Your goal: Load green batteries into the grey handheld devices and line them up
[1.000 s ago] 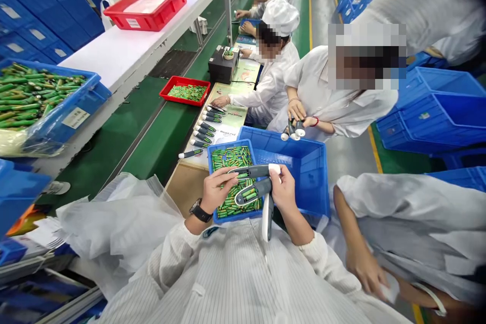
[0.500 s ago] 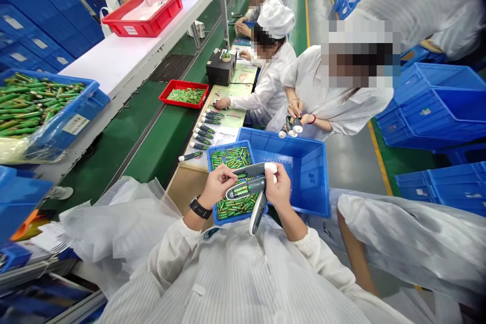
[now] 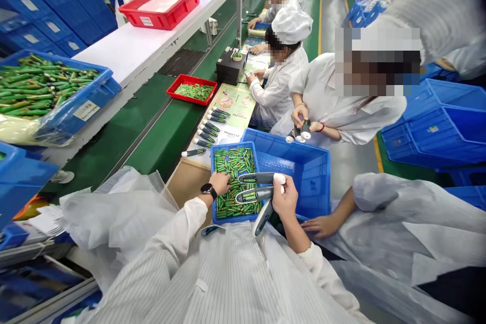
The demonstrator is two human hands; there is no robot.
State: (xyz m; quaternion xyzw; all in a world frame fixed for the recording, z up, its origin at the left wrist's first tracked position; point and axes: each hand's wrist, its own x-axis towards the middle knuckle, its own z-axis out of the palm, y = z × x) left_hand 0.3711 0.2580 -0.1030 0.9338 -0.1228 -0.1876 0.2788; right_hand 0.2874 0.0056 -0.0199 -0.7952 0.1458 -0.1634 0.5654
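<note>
In my right hand [image 3: 285, 196] are several grey devices with white ends, fanned out to the left and down. The middle device [image 3: 253, 195] shows green cells in its open slot; the upper device [image 3: 258, 177] lies just above it, and a lower device [image 3: 262, 218] points down toward my lap. My left hand [image 3: 220, 182], with a black watch on the wrist, reaches over the left side of a blue tray [image 3: 213, 212] filled with small green batteries [image 3: 235, 160]. Its fingertips are down at the batteries, and whether they pinch one is hidden.
A large blue bin [image 3: 313, 177] adjoins the tray on the right. Beyond the tray, several grey devices [image 3: 207, 134] lie in a row near a red tray [image 3: 213, 92]. A person on the right holds similar devices [image 3: 299, 134]; another person's hand [image 3: 321, 226] rests beside the bin.
My left hand has left the devices and moved down and left to the battery tray. My right hand has shifted slightly right and down with the devices. A person's hand has appeared beside the bin.
</note>
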